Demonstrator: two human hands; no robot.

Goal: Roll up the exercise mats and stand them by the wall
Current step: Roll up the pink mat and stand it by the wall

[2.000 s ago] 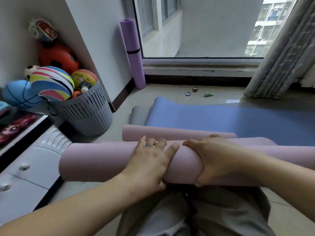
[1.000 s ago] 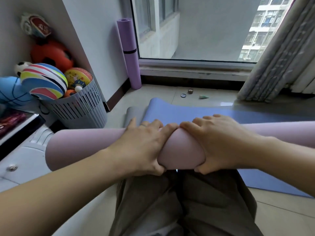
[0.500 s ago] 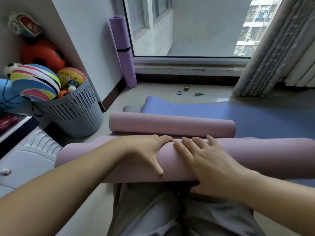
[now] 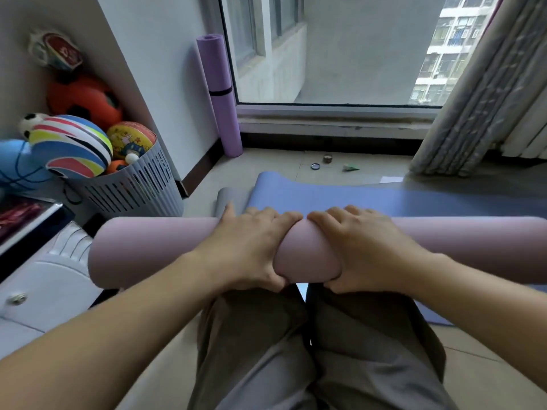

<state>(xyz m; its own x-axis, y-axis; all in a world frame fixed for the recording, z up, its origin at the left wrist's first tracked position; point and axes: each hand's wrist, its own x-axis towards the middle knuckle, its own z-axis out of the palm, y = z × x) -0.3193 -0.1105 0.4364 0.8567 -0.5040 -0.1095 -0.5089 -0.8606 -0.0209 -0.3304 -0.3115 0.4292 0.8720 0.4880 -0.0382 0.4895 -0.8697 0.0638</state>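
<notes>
Both hands have gone from lying flat to clamping round the pink mat (image 4: 154,250), with the left hand (image 4: 251,250) and right hand (image 4: 367,250) side by side at its middle, thumbs underneath. Its long axis runs nine to three o'clock across the knees, equally near both. At twelve a blue mat (image 4: 325,193) lies flat on the floor (image 4: 266,164); at eleven a purple mat (image 4: 219,93) stands against the wall (image 4: 165,69).
</notes>
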